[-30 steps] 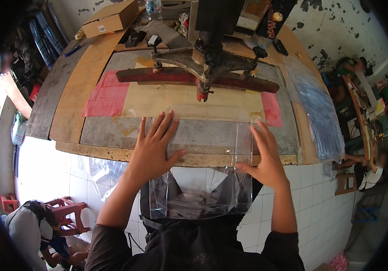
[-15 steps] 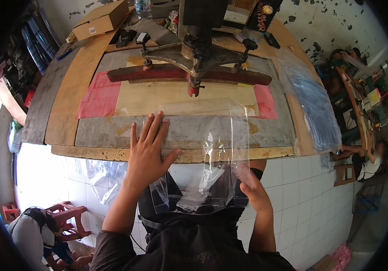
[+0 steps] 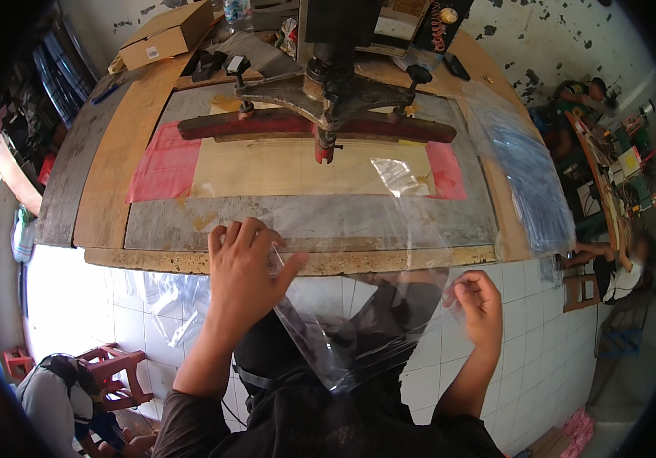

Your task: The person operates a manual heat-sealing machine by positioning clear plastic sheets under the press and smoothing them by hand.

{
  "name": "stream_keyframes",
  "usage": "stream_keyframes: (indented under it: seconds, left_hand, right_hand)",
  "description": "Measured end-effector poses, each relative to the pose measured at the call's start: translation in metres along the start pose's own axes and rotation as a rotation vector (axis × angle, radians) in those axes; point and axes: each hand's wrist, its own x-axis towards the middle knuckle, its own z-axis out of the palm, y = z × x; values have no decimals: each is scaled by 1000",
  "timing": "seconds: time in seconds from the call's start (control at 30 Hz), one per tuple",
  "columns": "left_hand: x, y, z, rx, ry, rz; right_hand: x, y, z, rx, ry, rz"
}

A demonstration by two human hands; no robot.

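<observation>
A clear plastic sheet or bag point(image 3: 358, 320) slants from the bench across my lap, its lower corner hanging down. My right hand point(image 3: 477, 301), off the bench's front edge, pinches its right side. My left hand point(image 3: 244, 259) rests at the front edge by the sheet's left side, its fingers bent and its thumb apart from them; whether it touches the film is hard to see. Beyond my hands, a press head with a dark red bar point(image 3: 316, 126) stands over a yellowish panel point(image 3: 267, 168) with pink strips at both ends.
Bluish plastic sheets point(image 3: 526, 179) are stacked on the bench's right. A cardboard box point(image 3: 166, 37) sits at the far left and a phone point(image 3: 456, 66) at the far right. More clear film point(image 3: 179, 301) hangs below the front edge. Other people are at lower left and far right.
My right hand has moved right and up, pulling the plastic to a slant and turning its corner down. My left hand's fingers, earlier spread flat, have drawn back and bent.
</observation>
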Motion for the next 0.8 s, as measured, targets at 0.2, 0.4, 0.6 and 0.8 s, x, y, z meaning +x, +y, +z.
stream_keyframes:
  seconds: [0.2, 0.4, 0.6, 0.8]
  left_hand:
    - [20, 12, -9, -224, 317, 101]
    - [33, 13, -18, -1247, -190, 304]
    - [32, -5, -3, -1185, -76, -136]
    - [34, -32, 15, -1201, 38, -133]
  right_hand:
    - [12, -30, -43, -180, -103, -222]
    - [39, -76, -39, -416, -258, -385]
    - [82, -74, -20, -325, -364, -333]
    - [119, -29, 27, 22, -207, -229]
